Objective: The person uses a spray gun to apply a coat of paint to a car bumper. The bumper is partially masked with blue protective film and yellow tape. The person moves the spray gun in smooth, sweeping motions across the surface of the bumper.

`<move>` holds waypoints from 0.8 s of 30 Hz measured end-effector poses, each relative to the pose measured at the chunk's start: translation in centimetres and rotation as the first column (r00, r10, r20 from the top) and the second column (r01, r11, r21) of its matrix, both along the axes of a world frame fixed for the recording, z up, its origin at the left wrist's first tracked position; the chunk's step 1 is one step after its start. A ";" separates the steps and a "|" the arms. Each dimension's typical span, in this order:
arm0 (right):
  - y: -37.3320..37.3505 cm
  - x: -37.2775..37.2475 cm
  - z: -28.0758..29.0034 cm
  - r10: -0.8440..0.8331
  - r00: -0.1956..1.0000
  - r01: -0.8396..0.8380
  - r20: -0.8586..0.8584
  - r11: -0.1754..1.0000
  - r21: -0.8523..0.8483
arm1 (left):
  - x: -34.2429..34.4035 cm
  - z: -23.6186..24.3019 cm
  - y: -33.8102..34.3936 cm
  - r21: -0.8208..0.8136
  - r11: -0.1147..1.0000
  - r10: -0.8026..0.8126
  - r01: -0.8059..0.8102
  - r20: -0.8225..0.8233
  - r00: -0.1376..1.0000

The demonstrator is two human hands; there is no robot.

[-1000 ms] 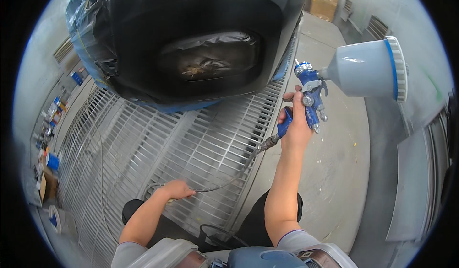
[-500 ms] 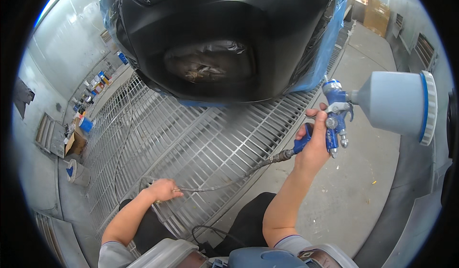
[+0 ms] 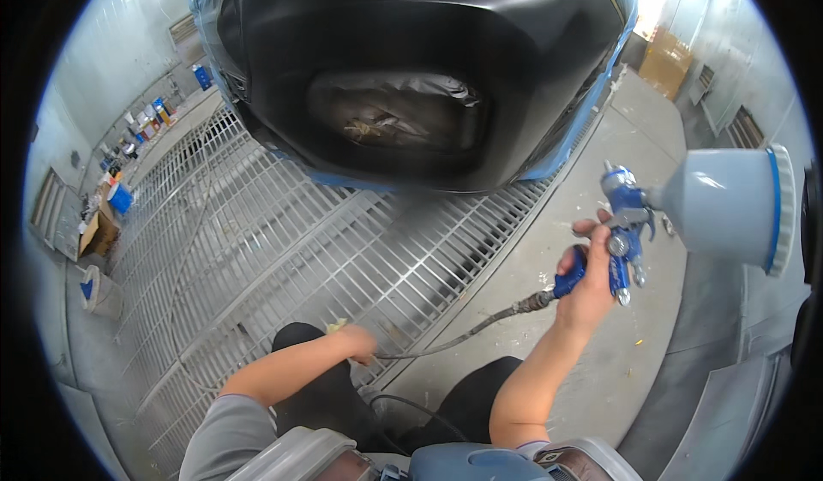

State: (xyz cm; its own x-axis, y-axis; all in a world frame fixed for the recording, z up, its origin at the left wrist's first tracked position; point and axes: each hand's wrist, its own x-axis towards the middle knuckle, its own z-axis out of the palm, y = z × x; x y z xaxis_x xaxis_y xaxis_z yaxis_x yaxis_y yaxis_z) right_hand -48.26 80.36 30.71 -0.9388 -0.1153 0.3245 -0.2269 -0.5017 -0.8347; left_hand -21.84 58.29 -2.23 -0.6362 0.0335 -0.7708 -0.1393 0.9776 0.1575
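My right hand (image 3: pixel 587 284) is wrapped round the handle of a blue spray gun (image 3: pixel 628 224), raised right of the car panel. A large grey paint cup (image 3: pixel 729 209) with a white lid sticks out sideways from the gun. An air hose (image 3: pixel 489 322) runs from the handle down toward my left hand (image 3: pixel 353 344). That hand, slightly blurred above my knee, looks closed round the hose; a small yellowish scrap shows beside it. Ahead of both hands stands a glossy black car panel (image 3: pixel 283 95), with a recess in its middle covered by crumpled plastic film (image 3: pixel 411 121).
Blue masking film (image 3: pixel 591 129) edges the panel. Below is a metal floor grating (image 3: pixel 283 232), with grey floor (image 3: pixel 617 335) to the right. Along the left wall are a white bucket (image 3: pixel 103 294), a cardboard box (image 3: pixel 99 234) and several cans. A respirator (image 3: pixel 480 462) crosses the lower edge.
My left hand has moved right and in toward my body along the hose. My right hand and the spray gun sit slightly farther right and lower. The whole view has shifted a little.
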 end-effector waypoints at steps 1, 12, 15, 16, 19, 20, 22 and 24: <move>-0.1 0.4 0.3 -0.065 0.998 0.066 -0.013 0.997 0.028 | -1.8 -1.8 0.3 0.019 0.999 -0.028 0.028 -0.008 1.000; -8.6 4.9 2.9 0.033 0.995 -0.003 -0.094 0.953 0.304 | -15.9 -4.0 3.3 0.621 0.781 0.177 -0.058 -0.131 0.976; -10.9 5.6 3.9 0.114 0.981 -0.042 -0.158 0.916 0.398 | -16.6 -5.9 2.7 0.569 0.822 0.216 -0.002 -0.308 0.927; -11.4 5.5 4.3 0.126 0.977 -0.045 -0.173 0.911 0.409 | -16.8 -6.4 2.2 0.575 0.818 0.229 0.010 -0.342 0.912; -12.0 5.2 4.2 0.127 0.967 -0.034 -0.222 0.925 0.378 | -17.5 -7.7 1.8 0.600 0.799 0.262 -0.040 -0.288 0.921; -12.0 4.9 3.8 0.109 0.968 -0.024 -0.225 0.937 0.350 | -17.4 -8.1 1.4 0.615 0.785 0.312 -0.074 -0.289 0.905; -12.0 4.2 3.4 0.089 0.976 -0.023 -0.197 0.949 0.313 | -16.9 -9.1 0.2 0.639 0.757 0.404 -0.138 -0.291 0.867; -11.9 3.5 2.4 0.087 0.982 -0.039 -0.169 0.962 0.269 | -15.7 -10.2 -1.7 0.591 0.778 0.431 -0.211 -0.258 0.865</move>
